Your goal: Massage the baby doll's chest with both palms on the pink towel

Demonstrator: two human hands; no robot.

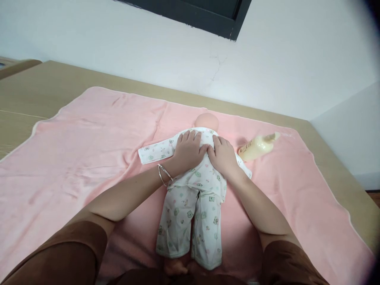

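Note:
A baby doll (190, 198) in white printed pyjamas lies face down on a pink blanket (89, 158), its bare head (207, 120) pointing away from me. My left hand (187, 152), a bangle on its wrist, lies flat on the doll's upper back with the fingers stretched out. My right hand (223, 155) rests flat beside it on the right side of the back, thumbs nearly touching. Neither hand holds anything. One sleeve (156, 152) of the doll spreads out to the left.
A pale yellow bottle (257, 147) lies on its side on the blanket just right of the doll. The blanket covers a wooden surface (29, 91) that stands against a white wall. A dark frame (208, 16) hangs above.

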